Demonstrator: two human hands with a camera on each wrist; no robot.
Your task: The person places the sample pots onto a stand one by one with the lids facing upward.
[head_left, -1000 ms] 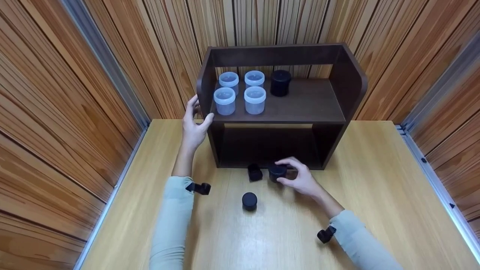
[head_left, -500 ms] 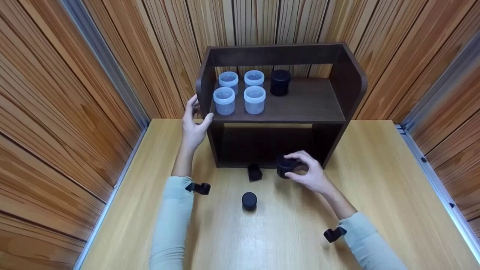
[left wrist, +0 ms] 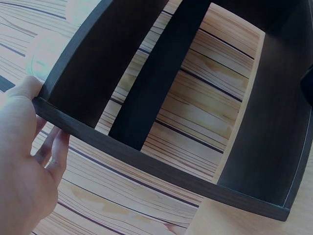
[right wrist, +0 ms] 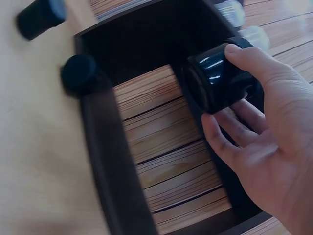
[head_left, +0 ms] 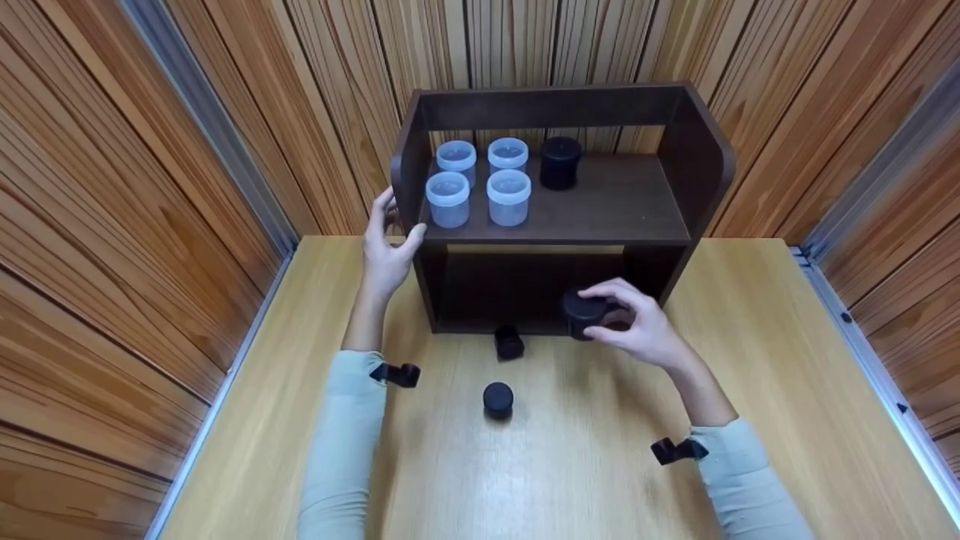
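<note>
My right hand (head_left: 637, 326) holds a black lidded jar (head_left: 583, 311) between thumb and fingers, in front of the dark brown two-tier shelf (head_left: 562, 241). In the right wrist view the jar (right wrist: 215, 76) is tilted across the frame, with the thumb on one side and fingertips on the other. My left hand (head_left: 388, 259) grips the shelf's left side panel, thumb at its front edge and fingers along the outside. The left wrist view shows that hand (left wrist: 29, 152) at the panel's corner. Two smaller black jars stay on the table: one (head_left: 509, 343) by the shelf's base, another (head_left: 498, 400) nearer me.
On the upper tier, several translucent white-rimmed cups (head_left: 509, 199) stand at the left, with another black jar (head_left: 560, 163) beside them. Wood-patterned walls (head_left: 510, 45) enclose the wooden table (head_left: 450, 480) at the back and sides.
My right hand has lifted the black jar off the table and carried it up and to the right, towards the shelf. The left hand keeps its place on the side panel.
</note>
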